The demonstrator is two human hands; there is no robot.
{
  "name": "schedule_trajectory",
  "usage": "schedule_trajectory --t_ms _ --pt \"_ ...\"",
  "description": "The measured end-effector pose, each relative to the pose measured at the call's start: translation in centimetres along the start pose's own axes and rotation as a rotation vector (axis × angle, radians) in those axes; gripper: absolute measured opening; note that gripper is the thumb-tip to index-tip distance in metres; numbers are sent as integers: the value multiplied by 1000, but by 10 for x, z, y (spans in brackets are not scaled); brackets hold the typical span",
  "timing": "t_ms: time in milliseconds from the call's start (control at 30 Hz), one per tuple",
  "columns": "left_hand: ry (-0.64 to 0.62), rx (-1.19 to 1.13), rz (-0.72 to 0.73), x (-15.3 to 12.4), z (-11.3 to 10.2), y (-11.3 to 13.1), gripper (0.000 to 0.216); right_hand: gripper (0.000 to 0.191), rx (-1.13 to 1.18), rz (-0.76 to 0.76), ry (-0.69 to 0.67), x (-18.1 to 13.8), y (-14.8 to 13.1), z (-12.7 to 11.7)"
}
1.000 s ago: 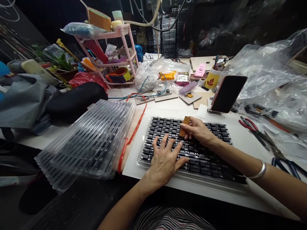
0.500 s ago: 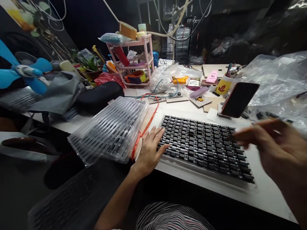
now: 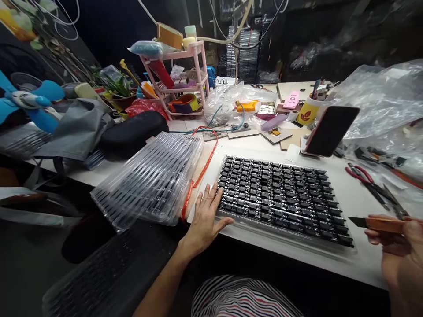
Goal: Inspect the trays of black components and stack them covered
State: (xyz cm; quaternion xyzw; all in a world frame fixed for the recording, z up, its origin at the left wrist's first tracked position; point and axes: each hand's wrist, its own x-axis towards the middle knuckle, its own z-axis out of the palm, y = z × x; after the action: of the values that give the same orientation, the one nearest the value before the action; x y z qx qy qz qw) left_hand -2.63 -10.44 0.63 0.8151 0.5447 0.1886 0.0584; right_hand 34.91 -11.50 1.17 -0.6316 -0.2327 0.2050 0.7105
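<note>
A clear tray (image 3: pixel 291 240) filled with rows of small black chips (image 3: pixel 280 198) lies on the white table in front of me. My left hand (image 3: pixel 205 216) rests flat and open at the tray's left end, fingers touching the first chips. My right hand (image 3: pixel 398 246) is at the lower right, off the tray, fingers closed on a small orange-handled blade tool (image 3: pixel 380 223) whose dark tip points left.
A stack of clear plastic trays (image 3: pixel 148 180) tied with a red band sits left of my hand. A dark phone (image 3: pixel 331 130) leans on a stand behind the tray. Pliers (image 3: pixel 366 182), plastic bags, a yellow cup (image 3: pixel 307 112) and a pink shelf (image 3: pixel 180 79) crowd the table's back and right.
My right hand left the tray's middle and swung right and down off the tray with the orange tool. My left hand slid from the tray's middle to its left end.
</note>
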Motion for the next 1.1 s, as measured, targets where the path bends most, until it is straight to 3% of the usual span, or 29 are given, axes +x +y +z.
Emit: schedule_trajectory --t_ms 100,333,533,633,1100 --pt "3 -6 -14 0 4 2 79 25 19 18 65 -13 -13 15" --pt "108 85 -29 -1 5 17 74 21 23 -53 -61 -38 -29 20" --pt "79 61 248 0 6 54 65 25 27 -55 -129 -53 -31 19" --pt "51 73 291 3 14 66 68 26 42 -45 -158 -55 -29 17" --pt "78 132 269 16 25 71 65 25 105 -33 -213 -52 -24 7"
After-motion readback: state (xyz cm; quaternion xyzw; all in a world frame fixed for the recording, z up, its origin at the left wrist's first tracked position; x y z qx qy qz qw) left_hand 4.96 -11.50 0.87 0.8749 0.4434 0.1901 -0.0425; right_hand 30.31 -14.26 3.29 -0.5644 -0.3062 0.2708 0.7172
